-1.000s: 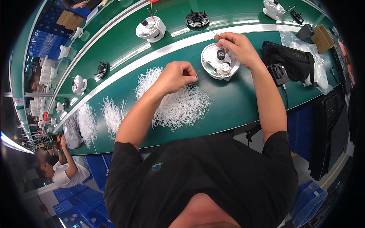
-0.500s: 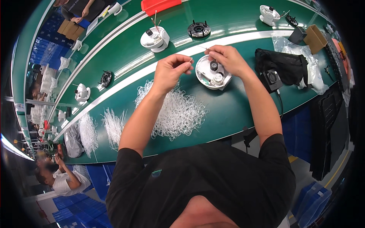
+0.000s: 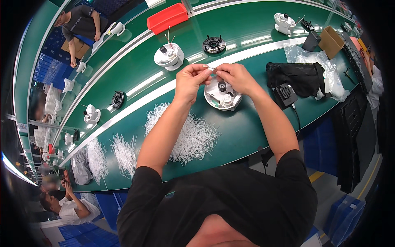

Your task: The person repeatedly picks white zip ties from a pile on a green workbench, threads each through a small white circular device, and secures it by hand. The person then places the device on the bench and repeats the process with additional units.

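A round white camera housing (image 3: 212,99), its black lens part (image 3: 222,86) facing up, rests on the green bench in front of me. Just above its far rim my hands meet. My left hand (image 3: 190,83) pinches a small white piece (image 3: 210,68) between thumb and fingertips; its exact kind is too small to make out. My right hand (image 3: 238,78) is closed in a pinch on thin wire ends at the same spot, mostly hidden by the fingers. Beside my left forearm lies a heap of looped white plastic ties (image 3: 193,138).
Past a white rail (image 3: 164,88), another white camera (image 3: 169,57) and a black ring base (image 3: 214,44) sit on the green line. A red bin (image 3: 167,18) stands farther back. On the right lie a black bag (image 3: 294,76) and a small black device (image 3: 286,94). Co-workers are at left.
My left hand has moved right to meet my right hand; before, they were apart. The whole view has shifted slightly, and the far co-worker's arm now reaches down toward a white part.
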Available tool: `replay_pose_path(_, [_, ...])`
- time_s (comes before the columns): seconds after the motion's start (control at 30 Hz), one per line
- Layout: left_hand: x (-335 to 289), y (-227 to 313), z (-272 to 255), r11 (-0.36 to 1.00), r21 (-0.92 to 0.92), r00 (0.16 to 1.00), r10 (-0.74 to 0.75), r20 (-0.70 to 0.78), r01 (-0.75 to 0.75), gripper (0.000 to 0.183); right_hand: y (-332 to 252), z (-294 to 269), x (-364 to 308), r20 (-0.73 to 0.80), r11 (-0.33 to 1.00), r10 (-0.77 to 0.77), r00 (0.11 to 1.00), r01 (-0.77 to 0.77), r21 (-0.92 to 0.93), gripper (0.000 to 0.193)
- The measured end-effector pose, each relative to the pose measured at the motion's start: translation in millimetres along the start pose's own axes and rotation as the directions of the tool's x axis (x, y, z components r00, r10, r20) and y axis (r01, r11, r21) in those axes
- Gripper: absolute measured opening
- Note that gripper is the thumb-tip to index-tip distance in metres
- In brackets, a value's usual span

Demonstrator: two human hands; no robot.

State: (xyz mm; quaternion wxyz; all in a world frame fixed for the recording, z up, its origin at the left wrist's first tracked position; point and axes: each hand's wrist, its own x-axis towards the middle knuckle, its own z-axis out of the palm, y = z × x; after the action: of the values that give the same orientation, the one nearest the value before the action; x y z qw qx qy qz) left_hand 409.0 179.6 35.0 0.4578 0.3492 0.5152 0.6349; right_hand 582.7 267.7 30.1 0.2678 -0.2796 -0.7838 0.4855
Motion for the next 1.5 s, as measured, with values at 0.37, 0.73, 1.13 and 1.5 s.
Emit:
replay_pose_path(0.37, [2.9, -3.7, 4.1, 0.981, 0.194, 0.999, -0.018, 0.035, 0.011, 0.012, 2.3, -5.9, -4.3, 0.034, 0.997, -0.071, 0.997, 0.071, -0.008, 0.021])
replay_pose_path(0.73, [-2.7, -0.2, 9.3, 0.725, 0.673, 0.989, 0.104, 0.102, -0.146, 0.018, 21.7, -7.3, -2.9, 0.09, 0.969, -0.092, 0.992, 0.068, 0.238, 0.023])
replay_pose_path(1.13, [-18.0, -7.8, 16.3, 0.277, 0.864, 0.887, 0.327, 0.327, -0.421, 0.008, 29.2, -2.5, -3.1, -0.04, 0.839, 0.131, 0.991, -0.089, 0.537, 0.025])
replay_pose_path(1.5, [-16.3, -14.0, 10.6, 0.382, 0.833, 0.894, 0.365, 0.261, -0.399, 0.01, 8.5, -17.1, -7.0, 0.171, 0.862, -0.26, 0.95, 0.308, -0.402, 0.014])
